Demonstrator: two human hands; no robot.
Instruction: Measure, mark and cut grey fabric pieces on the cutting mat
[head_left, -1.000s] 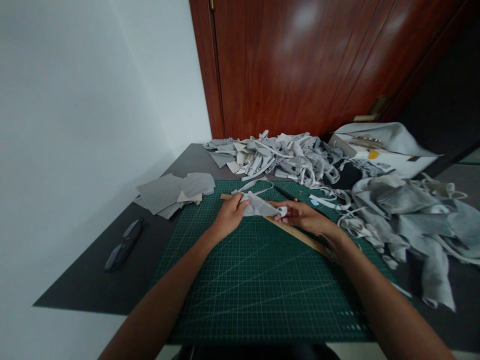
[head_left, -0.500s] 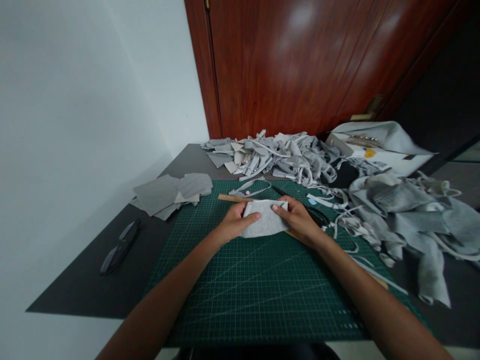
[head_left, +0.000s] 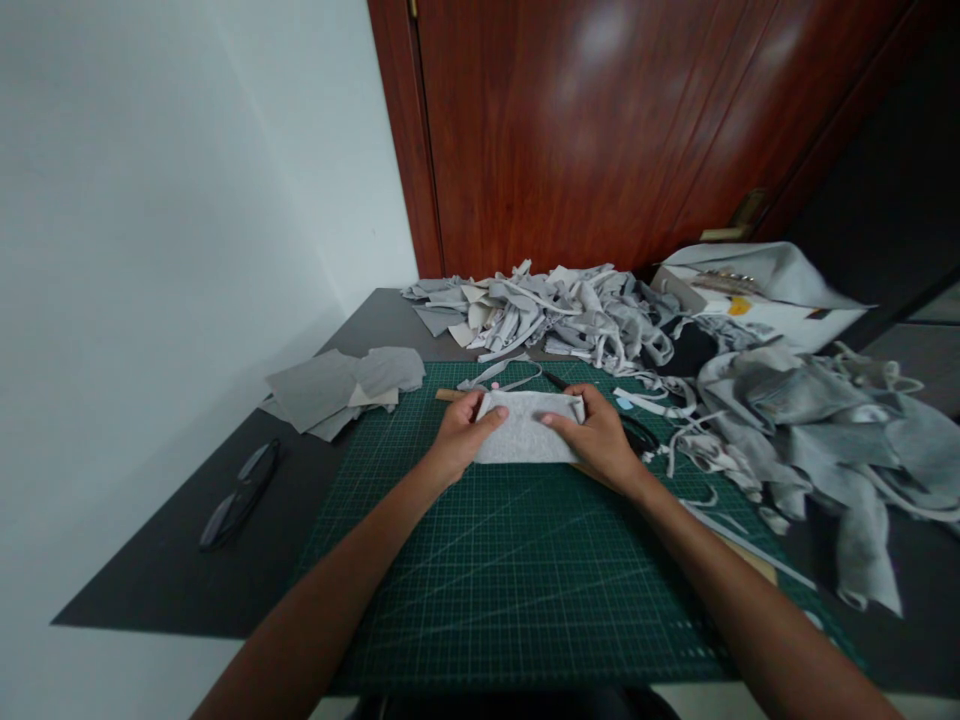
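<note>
Both hands hold a light grey piece of fabric point(head_left: 525, 432) stretched between them above a green cutting mat point(head_left: 495, 570). My left hand point(head_left: 463, 435) pinches its left end, thumb on top and fingers behind. On the right end, my right hand point(head_left: 598, 432) grips it the same way, its thumb lying on the near face. Behind the fabric lies a wooden ruler point(head_left: 448, 395), mostly covered. Dark-handled scissors point(head_left: 637, 433) rest on the mat beside my right hand, partly hidden by it.
A heap of grey fabric scraps point(head_left: 555, 305) lies at the back by the wooden door. More crumpled cloth point(head_left: 847, 430) covers the right side, before a white box point(head_left: 787, 318). At left are flat fabric pieces point(head_left: 315, 385) and eyeglasses point(head_left: 240, 492).
The fabric is pulled wider and flatter, its lower edge now straight. My left hand has shifted slightly left and up; my right hand has barely moved.
</note>
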